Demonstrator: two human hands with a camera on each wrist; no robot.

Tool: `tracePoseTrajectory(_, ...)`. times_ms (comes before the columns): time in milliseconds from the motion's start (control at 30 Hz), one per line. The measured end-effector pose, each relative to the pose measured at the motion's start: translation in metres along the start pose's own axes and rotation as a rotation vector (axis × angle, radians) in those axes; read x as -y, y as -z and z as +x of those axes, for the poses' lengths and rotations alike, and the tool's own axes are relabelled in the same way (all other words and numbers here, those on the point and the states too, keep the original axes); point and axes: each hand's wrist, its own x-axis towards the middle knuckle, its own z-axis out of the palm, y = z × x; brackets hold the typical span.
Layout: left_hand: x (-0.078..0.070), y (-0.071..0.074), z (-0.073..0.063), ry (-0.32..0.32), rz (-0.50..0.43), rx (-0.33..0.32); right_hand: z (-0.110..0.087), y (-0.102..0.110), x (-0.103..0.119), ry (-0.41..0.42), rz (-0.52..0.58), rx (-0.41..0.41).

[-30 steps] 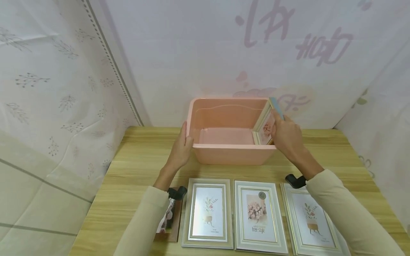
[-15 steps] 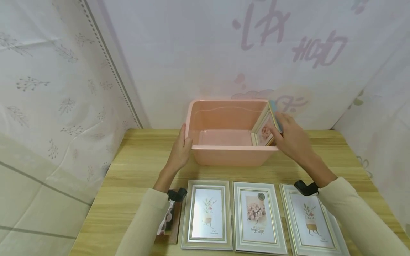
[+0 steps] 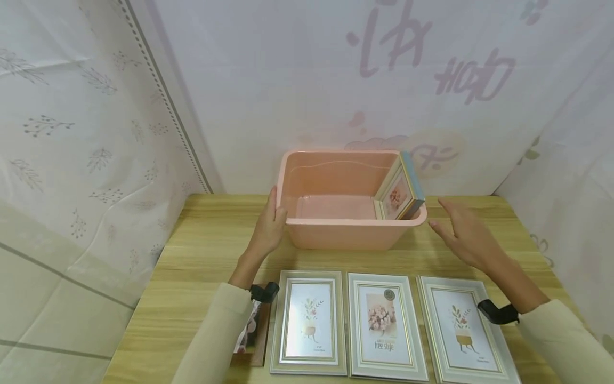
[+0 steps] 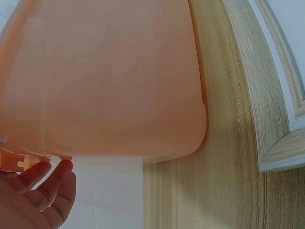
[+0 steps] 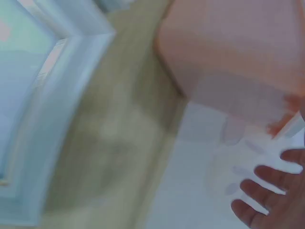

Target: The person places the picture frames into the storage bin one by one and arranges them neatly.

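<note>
A pink plastic bin (image 3: 350,236) stands at the back of the wooden table. My left hand (image 3: 266,226) grips its left rim; in the left wrist view the curled fingers (image 4: 62,188) hook under that rim. Inside the bin, a cream picture frame (image 3: 397,196) with a pink flower print leans at the right wall. Against it lies another piece with a light blue edge (image 3: 412,176), its face hidden. To the right of the bin, apart from it, my right hand (image 3: 470,234) holds nothing. Its fingers are spread in the right wrist view.
In front of the bin lie a champagne picture frame (image 3: 308,368), a white frame (image 3: 387,372) printed "free style" and another pale frame (image 3: 467,333). A brown frame (image 3: 259,341) is partly hidden by my left forearm. Printed cloth (image 3: 307,80) hangs behind the table (image 3: 206,234).
My right hand has let go of the frames at the bin's right wall and moved right, away from the bin. The left hand keeps its grip on the rim.
</note>
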Motion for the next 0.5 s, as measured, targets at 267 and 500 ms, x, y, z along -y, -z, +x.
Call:
tracePoseTrajectory(267,-0.001,0.001,-0.001,0.015,0.010,-0.002,-0.031,-0.018,-0.031,0.002,0.049,0.162)
tracePoseTrajectory(500,0.001,0.000,0.001,0.015,0.012,-0.002,-0.059,-0.023,-0.051,-0.010,0.099,0.238)
